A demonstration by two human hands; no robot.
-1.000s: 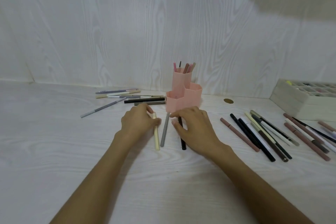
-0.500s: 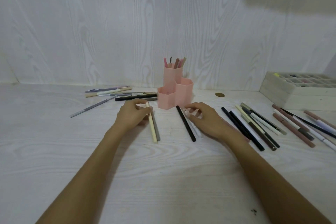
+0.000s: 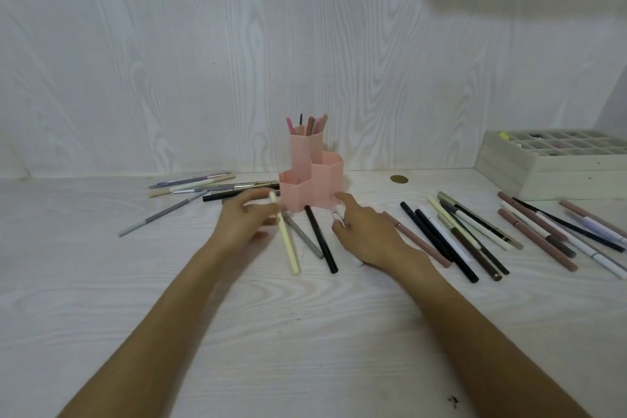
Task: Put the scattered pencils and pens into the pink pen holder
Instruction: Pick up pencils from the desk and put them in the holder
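Note:
The pink pen holder [image 3: 310, 185], made of three hexagonal tubes, stands at the back middle of the table; several pens stick out of its tallest tube. My left hand [image 3: 242, 220] pinches the upper end of a cream pen [image 3: 289, 244] just left of the holder. A grey pen [image 3: 302, 236] and a black pen [image 3: 320, 237] lie beside it. My right hand [image 3: 364, 234] lies over a white pen [image 3: 337, 215] right of the holder, fingers curled round it.
Several pens lie in a loose row at the right [image 3: 475, 234] and another bunch at the back left [image 3: 203, 185]. A pale wooden compartment box [image 3: 543, 170] sits at the far right. A small brass disc [image 3: 398, 179] lies near the wall.
My right hand has shifted right, off the black pen and onto a white pen. My left hand keeps its hold on the cream pen. The view has shifted slightly.

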